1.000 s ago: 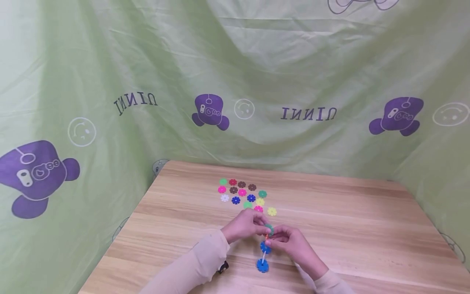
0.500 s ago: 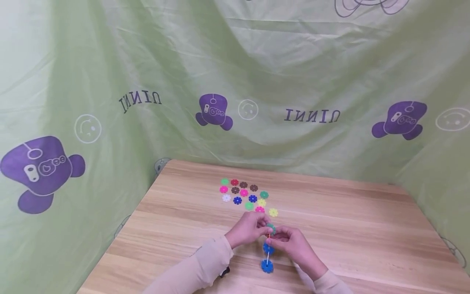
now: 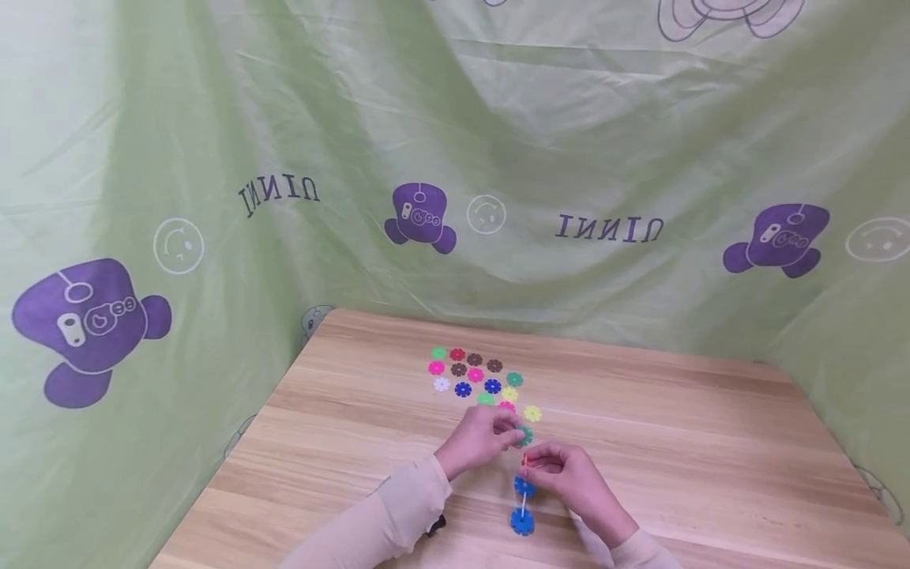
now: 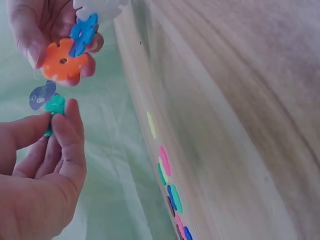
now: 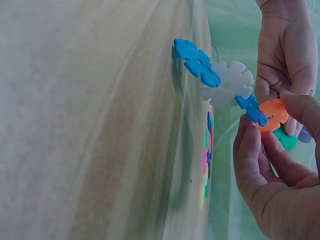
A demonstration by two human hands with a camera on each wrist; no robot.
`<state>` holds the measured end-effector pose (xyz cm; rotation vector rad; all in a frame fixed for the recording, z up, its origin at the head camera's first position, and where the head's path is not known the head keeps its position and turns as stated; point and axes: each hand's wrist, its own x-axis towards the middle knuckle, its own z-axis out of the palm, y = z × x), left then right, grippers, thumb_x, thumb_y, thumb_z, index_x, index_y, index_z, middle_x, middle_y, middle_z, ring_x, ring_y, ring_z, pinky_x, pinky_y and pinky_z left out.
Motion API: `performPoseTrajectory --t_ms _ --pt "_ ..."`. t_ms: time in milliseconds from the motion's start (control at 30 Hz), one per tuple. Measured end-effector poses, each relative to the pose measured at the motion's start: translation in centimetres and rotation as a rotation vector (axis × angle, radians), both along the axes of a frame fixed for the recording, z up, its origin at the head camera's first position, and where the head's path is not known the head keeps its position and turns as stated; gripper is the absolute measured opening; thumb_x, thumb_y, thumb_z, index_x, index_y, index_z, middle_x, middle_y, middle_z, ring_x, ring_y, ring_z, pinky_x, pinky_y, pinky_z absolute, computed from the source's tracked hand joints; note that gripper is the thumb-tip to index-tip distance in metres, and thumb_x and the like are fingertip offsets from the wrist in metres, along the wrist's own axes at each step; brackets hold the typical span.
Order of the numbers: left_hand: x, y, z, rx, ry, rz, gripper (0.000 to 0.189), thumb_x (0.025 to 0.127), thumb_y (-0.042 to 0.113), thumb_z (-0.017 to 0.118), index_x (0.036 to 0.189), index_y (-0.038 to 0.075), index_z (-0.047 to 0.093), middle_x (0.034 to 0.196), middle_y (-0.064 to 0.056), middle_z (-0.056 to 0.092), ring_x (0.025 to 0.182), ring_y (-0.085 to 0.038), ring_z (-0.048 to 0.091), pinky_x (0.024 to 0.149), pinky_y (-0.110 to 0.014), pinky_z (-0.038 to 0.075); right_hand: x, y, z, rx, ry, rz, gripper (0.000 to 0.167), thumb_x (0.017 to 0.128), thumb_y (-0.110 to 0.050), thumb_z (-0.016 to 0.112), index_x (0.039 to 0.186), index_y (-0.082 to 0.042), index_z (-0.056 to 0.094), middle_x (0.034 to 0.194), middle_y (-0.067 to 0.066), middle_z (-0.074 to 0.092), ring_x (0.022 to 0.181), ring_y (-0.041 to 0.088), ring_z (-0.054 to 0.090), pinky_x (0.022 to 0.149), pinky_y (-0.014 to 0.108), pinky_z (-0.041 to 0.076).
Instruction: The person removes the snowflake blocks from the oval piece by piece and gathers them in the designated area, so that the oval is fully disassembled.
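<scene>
My left hand (image 3: 475, 439) pinches a notched green plastic disc (image 4: 56, 107) between thumb and fingers. Just to its right and nearer the body, my right hand (image 3: 576, 478) grips an orange disc (image 4: 64, 64) at the end of a short chain. Slotted into the orange disc is a small-looking blue disc (image 5: 251, 110), followed by a white disc (image 5: 227, 84) and another blue disc (image 5: 196, 61). In the head view the chain hangs toward the near side, its last blue disc (image 3: 522, 521) lowest. A gap shows between the green disc and the orange one.
Several loose notched discs lie flat beyond the hands, among them a white disc (image 3: 441, 384), a red disc (image 3: 457, 355) and a yellow disc (image 3: 532, 413). The wooden table (image 3: 711, 442) is backed by a green printed curtain (image 3: 590, 118).
The green disc was against the orange end of the chain; now the hands have parted slightly, with the green disc moved away and the chain a little nearer the body.
</scene>
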<state>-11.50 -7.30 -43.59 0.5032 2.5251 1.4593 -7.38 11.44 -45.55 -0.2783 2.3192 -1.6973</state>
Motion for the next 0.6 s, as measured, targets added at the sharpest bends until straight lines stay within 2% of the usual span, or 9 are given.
performPoseTrajectory --t_ms 133,233,500,600 --pt "-0.7 0.0 0.0 0.012 -0.011 0.026 0.017 0.091 0.016 0.069 0.108 0.012 0.073 0.098 0.000 0.073 0.081 -0.006 0.067 0.070 -0.019 0.057 0.0 0.0 -0.2 0.014 -0.007 -0.005 0.037 0.085 -0.015 0.078 0.108 0.010 0.065 0.098 0.014 0.073 0.086 0.016 0.070 0.075 0.018 0.057" --pt "-1.7 0.3 -0.1 0.018 -0.028 0.068 0.019 0.089 0.018 0.071 0.108 0.012 0.074 0.097 -0.001 0.073 0.081 -0.007 0.067 0.070 -0.021 0.057 0.0 0.0 -0.4 0.000 -0.006 -0.002 0.038 0.084 -0.015 0.078 0.108 0.011 0.064 0.097 0.015 0.073 0.084 0.015 0.070 0.074 0.019 0.057" --pt "-5.9 1.6 -0.7 0.108 -0.148 0.202 0.015 0.084 0.016 0.077 0.097 0.012 0.072 0.083 0.000 0.072 0.077 -0.019 0.070 0.069 -0.030 0.060 -0.1 0.0 -0.4 -0.051 -0.001 0.032 0.040 0.084 -0.014 0.078 0.109 0.014 0.063 0.098 0.017 0.072 0.082 0.008 0.069 0.074 0.020 0.057" --pt "-7.4 2.4 -0.9 0.083 -0.146 0.223 0.012 0.084 0.016 0.078 0.094 0.011 0.073 0.081 -0.001 0.073 0.076 -0.018 0.071 0.067 -0.031 0.060 -0.2 0.1 -0.4 -0.060 -0.002 0.039 0.041 0.084 -0.013 0.078 0.110 0.015 0.062 0.097 0.017 0.072 0.081 0.007 0.069 0.075 0.019 0.057"
